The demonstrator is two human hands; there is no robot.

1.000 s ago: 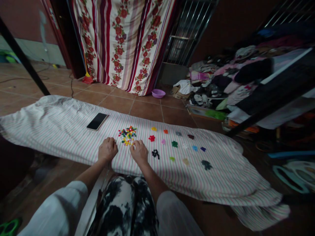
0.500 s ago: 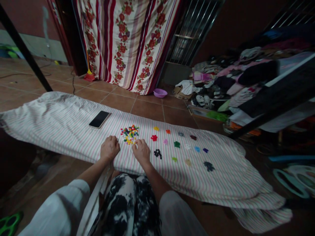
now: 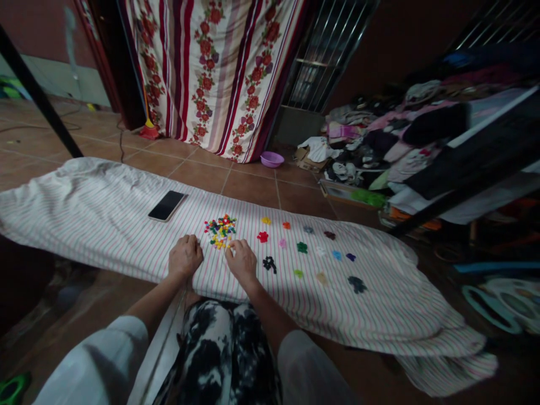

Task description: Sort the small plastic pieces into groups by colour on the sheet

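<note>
A mixed pile of small multicoloured beads (image 3: 221,229) lies on the striped cloth (image 3: 236,281) in front of me. My right hand (image 3: 242,261) is at the pile's lower right edge, thumb and fingertips pinched together; anything between them is too small to make out. Just left of the beads rests my left hand (image 3: 185,257), its fingers curled in and what they may hold hidden. Right of the pile are sorted groups by colour, among them red beads (image 3: 262,237), black beads (image 3: 269,264), dark green beads (image 3: 301,247) and yellow beads (image 3: 265,220).
A phone (image 3: 167,206) lies on the cloth to the left. More bead groups, such as dark grey beads (image 3: 356,284), spread rightward. Beyond the cloth's far edge, a purple basin (image 3: 272,160) stands on the tiled floor near a hanging curtain (image 3: 211,79). Clothes (image 3: 379,135) are heaped at right.
The view has shifted slightly. Both hands keep nearly the same places beside the pile, my left hand a touch lower and farther left. The bead groups look unchanged.
</note>
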